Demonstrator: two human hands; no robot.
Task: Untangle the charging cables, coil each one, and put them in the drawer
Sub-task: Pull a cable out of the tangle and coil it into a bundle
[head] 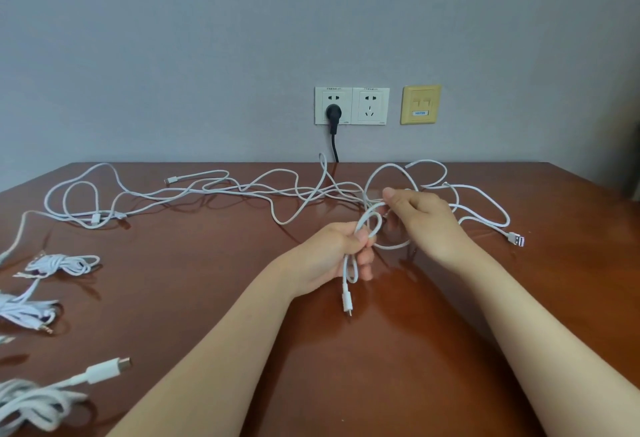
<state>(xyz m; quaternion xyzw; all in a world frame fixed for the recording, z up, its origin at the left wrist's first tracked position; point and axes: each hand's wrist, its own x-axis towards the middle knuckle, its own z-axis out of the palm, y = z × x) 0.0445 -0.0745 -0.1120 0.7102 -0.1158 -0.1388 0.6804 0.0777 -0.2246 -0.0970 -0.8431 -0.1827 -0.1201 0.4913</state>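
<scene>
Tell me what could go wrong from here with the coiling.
1. The cable that the left hand grips seems to run into the tangle behind; pulling with the right hand may tighten the crossings.
2. The loops look loose, with the small connector dangling below; they may spring open.

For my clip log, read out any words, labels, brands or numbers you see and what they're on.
No text is readable.
Left wall socket: print along top edge, too small to read.
Right wall socket: same, too small.
Yellow wall plate: blue label, blurred.
</scene>
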